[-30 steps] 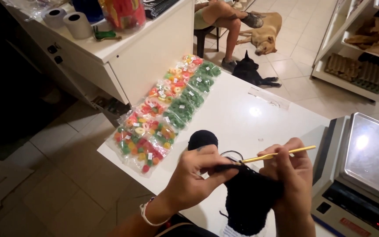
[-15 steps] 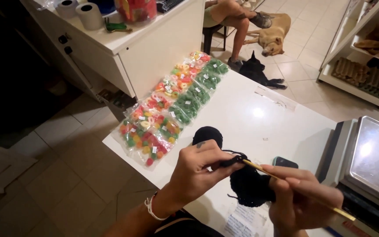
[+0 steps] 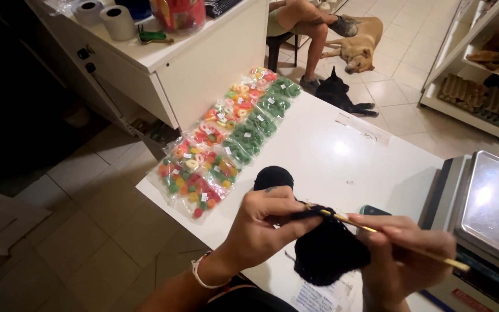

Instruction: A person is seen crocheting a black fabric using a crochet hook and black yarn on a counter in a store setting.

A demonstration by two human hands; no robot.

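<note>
My left hand point(image 3: 264, 225) pinches the top edge of a black crocheted piece point(image 3: 327, 251) over the near part of the white table point(image 3: 330, 144). My right hand point(image 3: 402, 254) grips a thin yellow crochet hook point(image 3: 397, 242); its tip is in the black stitches by my left fingers and its handle points right. A black ball of yarn point(image 3: 272, 176) rests on the table just behind my left hand. A white bracelet circles my left wrist.
Rows of clear bags of coloured candy point(image 3: 220, 144) line the table's left edge. A metal scale point(image 3: 489, 208) stands at the right, a dark phone point(image 3: 373, 211) beside it. Behind are a white counter point(image 3: 192, 63) with paper rolls, a seated person's legs point(image 3: 304, 17), a tan dog point(image 3: 362, 43), a black animal point(image 3: 339, 95) and shelves point(image 3: 480, 69).
The hook swung from pointing up and right to pointing down and right, then levelled a little. My hands and the black piece shifted slightly on the table; the view tilted.
</note>
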